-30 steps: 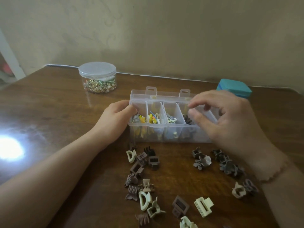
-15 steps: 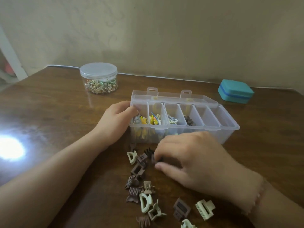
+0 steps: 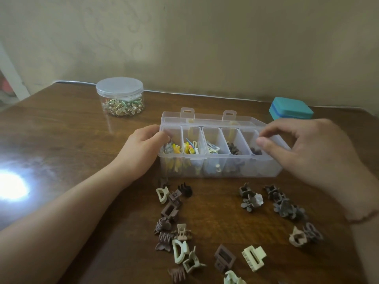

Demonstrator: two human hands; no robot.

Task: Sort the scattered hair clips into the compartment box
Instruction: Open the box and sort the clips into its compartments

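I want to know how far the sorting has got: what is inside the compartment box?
The compartment box holds colourful clips in its left sections and dark clips further right. The right hand covers the far right section, so its contents are hidden.

The light is dim and warm, and the colours look a little flat. One strong white glare spot lies on the brown desk [image 3: 61,140] at the left edge, where a lamp above is reflected. The wall [image 3: 205,37] is darker just above the desk line. Soft shadows lie under both forearms. Straight lines bend near the corners, and the nearest hair clips [image 3: 180,251] look slightly soft.
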